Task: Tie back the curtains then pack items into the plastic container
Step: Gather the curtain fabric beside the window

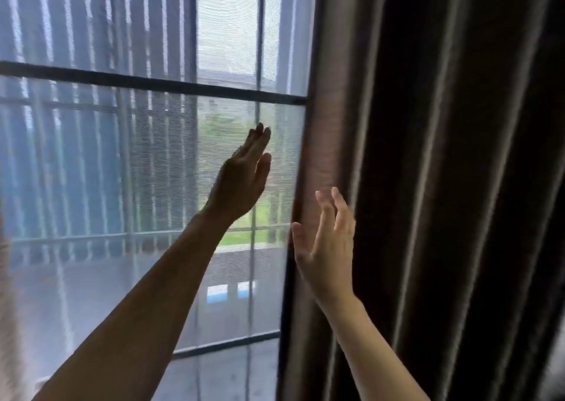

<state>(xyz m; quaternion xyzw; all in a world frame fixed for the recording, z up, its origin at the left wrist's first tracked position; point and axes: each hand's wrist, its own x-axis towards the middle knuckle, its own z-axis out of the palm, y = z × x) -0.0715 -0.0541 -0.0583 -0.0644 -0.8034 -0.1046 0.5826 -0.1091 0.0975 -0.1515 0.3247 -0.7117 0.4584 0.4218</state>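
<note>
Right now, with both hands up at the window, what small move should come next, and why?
Probably curl the right hand round the dark curtain's near edge. Both hands are open, holding nothing; the right hand is at that edge, the left hand in front of the sheer curtain. The dark curtain hangs untied, so it needs gathering first.

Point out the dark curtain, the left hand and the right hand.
dark curtain [428, 125]: head view, on a middle fold.
left hand [241, 183]: head view, middle of the hand.
right hand [328, 247]: head view, middle of the hand.
</note>
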